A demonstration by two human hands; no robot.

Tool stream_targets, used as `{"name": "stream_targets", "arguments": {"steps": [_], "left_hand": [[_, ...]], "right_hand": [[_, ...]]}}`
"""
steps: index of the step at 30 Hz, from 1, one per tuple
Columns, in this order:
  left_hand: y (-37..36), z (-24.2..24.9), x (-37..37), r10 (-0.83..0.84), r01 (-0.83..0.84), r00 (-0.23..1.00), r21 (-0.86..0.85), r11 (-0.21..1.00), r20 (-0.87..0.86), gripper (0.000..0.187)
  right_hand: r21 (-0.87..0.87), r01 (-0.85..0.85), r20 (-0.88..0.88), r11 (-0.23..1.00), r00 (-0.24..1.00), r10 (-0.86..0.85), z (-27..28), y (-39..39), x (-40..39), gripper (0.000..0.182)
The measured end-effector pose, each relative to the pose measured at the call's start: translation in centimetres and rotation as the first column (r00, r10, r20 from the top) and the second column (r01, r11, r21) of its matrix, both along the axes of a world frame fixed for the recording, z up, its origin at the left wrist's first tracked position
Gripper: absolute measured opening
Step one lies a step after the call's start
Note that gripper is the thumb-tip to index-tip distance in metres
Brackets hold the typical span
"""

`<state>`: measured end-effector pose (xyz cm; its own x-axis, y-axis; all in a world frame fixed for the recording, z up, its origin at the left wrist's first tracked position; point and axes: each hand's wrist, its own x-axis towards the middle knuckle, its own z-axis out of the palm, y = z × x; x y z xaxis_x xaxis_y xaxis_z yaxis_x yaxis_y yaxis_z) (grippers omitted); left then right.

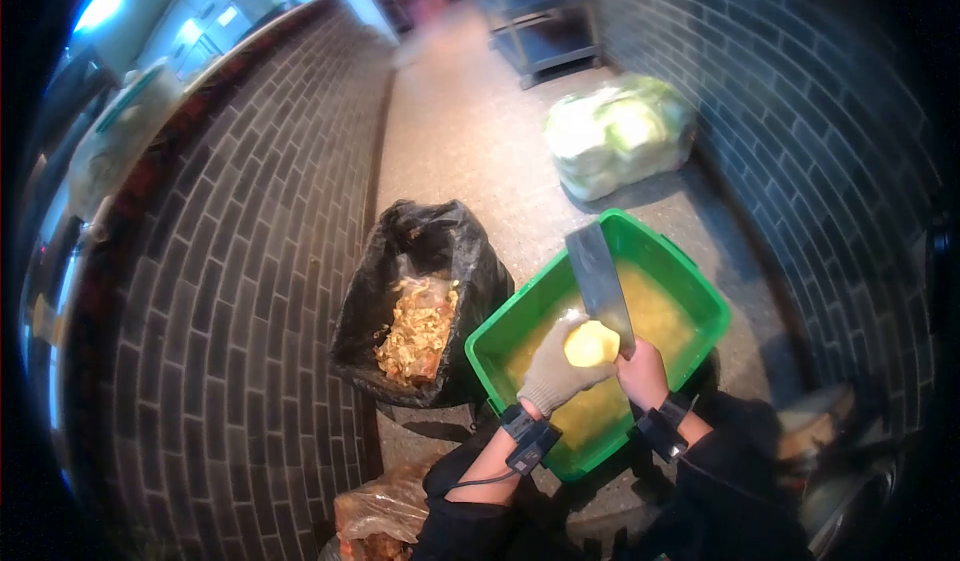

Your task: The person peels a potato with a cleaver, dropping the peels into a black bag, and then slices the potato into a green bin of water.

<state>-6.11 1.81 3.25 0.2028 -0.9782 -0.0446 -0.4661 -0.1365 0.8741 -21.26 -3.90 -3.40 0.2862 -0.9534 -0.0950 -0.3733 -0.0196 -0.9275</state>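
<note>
My left hand (pixel 552 373), in a grey knit glove, grips a pale yellow peeled potato (pixel 592 344) over a green plastic tub (pixel 690 281). My right hand (pixel 643 373), bare, holds a wide cleaver (pixel 598 281) by its handle, with the blade pointing up and away and its edge resting against the potato. The tub holds cloudy yellowish water with more peeled pieces in it. Both wrists wear dark straps.
A black bin bag (pixel 440 251) full of peelings stands left of the tub. A clear bag of scraps (pixel 385 511) lies near my knees. A big bag of cabbages (pixel 620 133) sits further along the floor by the right brick wall. A metal trolley (pixel 545 31) stands at the far end.
</note>
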Motion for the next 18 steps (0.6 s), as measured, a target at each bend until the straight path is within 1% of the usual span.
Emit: {"name": "stream_targets", "arguments": {"steps": [2,3,5,6,8,9,11,12,14,15,17,18], "left_hand": [[-0.1,0.4,0.3,0.077,-0.087,0.995,-0.145,0.986,-0.069,0.074],[-0.3,0.2,0.9,0.082,-0.107,0.984,-0.156,0.982,-0.160,0.077],[-0.6,0.4,2.0,0.121,-0.167,0.960,-0.168,0.972,-0.253,0.079],[-0.6,1.2,2.1,0.137,-0.195,0.934,-0.148,0.970,-0.329,0.080],[-0.5,2.4,2.1,0.173,-0.235,0.882,-0.092,0.968,-0.438,0.080],[-0.5,2.4,2.2,0.170,-0.230,0.883,-0.088,0.969,-0.438,0.080],[-0.4,2.0,2.6,0.163,-0.210,0.922,-0.100,0.973,-0.352,0.080],[-0.4,1.7,2.7,0.144,-0.195,0.926,-0.115,0.974,-0.350,0.077],[-0.4,1.4,2.9,0.135,-0.173,0.928,-0.081,0.982,-0.348,0.075],[-0.4,1.4,2.8,0.126,-0.154,0.929,-0.052,0.987,-0.348,0.073],[-0.3,2.0,2.3,0.146,-0.166,0.920,-0.024,0.986,-0.365,0.072],[-0.3,2.2,2.2,0.170,-0.183,0.909,0.002,0.983,-0.381,0.071]], "right_hand": [[-0.013,-0.017,0.123,1.000,0.992,0.019,2.4,-0.5,0.3,0.025],[-0.003,-0.007,0.120,1.000,0.993,0.007,3.2,-0.9,0.3,0.025],[-0.146,0.010,0.199,0.989,0.980,0.019,4.4,-1.3,-0.2,0.027],[-0.137,0.019,0.197,0.990,0.980,0.008,4.9,-1.5,-0.5,0.027],[-0.239,-0.018,0.188,0.971,0.980,0.065,5.9,-1.9,-1.1,0.022],[-0.235,-0.014,0.189,0.972,0.980,0.059,6.3,-2.0,-1.5,0.022],[-0.246,-0.095,0.141,0.965,0.981,0.132,6.8,-2.2,-2.0,0.018],[-0.242,-0.093,0.141,0.966,0.982,0.129,6.9,-2.3,-2.3,0.018],[-0.345,-0.209,-0.055,0.915,0.978,0.203,7.0,-2.3,-2.7,0.015],[-0.342,-0.205,-0.054,0.917,0.979,0.198,7.0,-2.4,-2.8,0.015],[-0.484,-0.303,-0.138,0.821,0.953,0.270,7.0,-2.4,-2.6,0.012],[-0.550,-0.281,-0.109,0.786,0.958,0.267,7.3,-2.3,-2.5,0.010]]}}
